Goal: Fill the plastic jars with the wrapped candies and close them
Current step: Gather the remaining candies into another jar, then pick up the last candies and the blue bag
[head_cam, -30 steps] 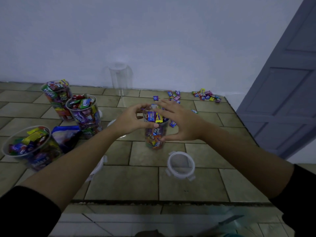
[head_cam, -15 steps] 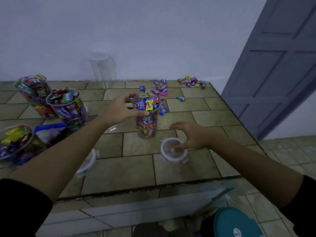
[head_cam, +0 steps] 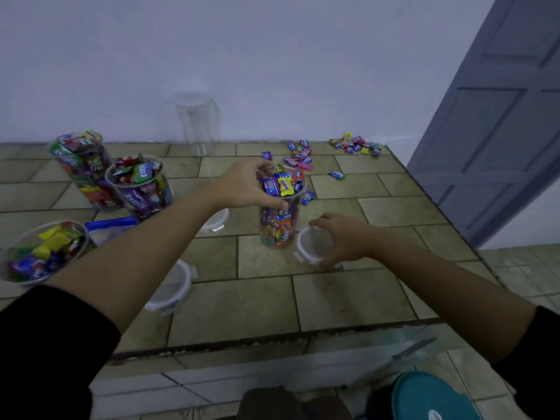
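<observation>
Left hand (head_cam: 245, 189) grips the jar (head_cam: 277, 225) at the top. The thumb lies across the near wall just under the rim and the fingers (head_cam: 257, 166) curl round the far side. The jar stands upright mid-desk (head_cam: 333, 298), uncapped, with candies (head_cam: 285, 184) heaped above the rim.

Right hand (head_cam: 342, 237) holds the lid (head_cam: 313, 245) just right of the jar's base. The thumb is on the far edge and the fingers are curled round the right and near edge, so the lid sits inside the grasp with its clear centre facing us. The lid is close beside the jar, and we can't tell if they touch. It looks slightly tilted, maybe just off the desk, but the view is too blurred to be sure.

Three full jars (head_cam: 142, 189) are at the left, all open: two at the back touching each other and one at the near-left edge. A blue bag (head_cam: 112, 225) lies between them, partly behind the left forearm. Two spare lids (head_cam: 172, 286) are on the desk, one under the left forearm and one just behind the left wrist. The empty jar (head_cam: 198, 125) stands at the back against the wall (head_cam: 272, 56).

Loose candies (head_cam: 298, 160) are scattered behind and to the right of the jar, well away from both hands. A second small pile (head_cam: 354, 145) sits in the far right corner.

A grey door (head_cam: 500, 116) is at the right. A teal disc (head_cam: 430, 398) shows bottom right, below the desk edge.
</observation>
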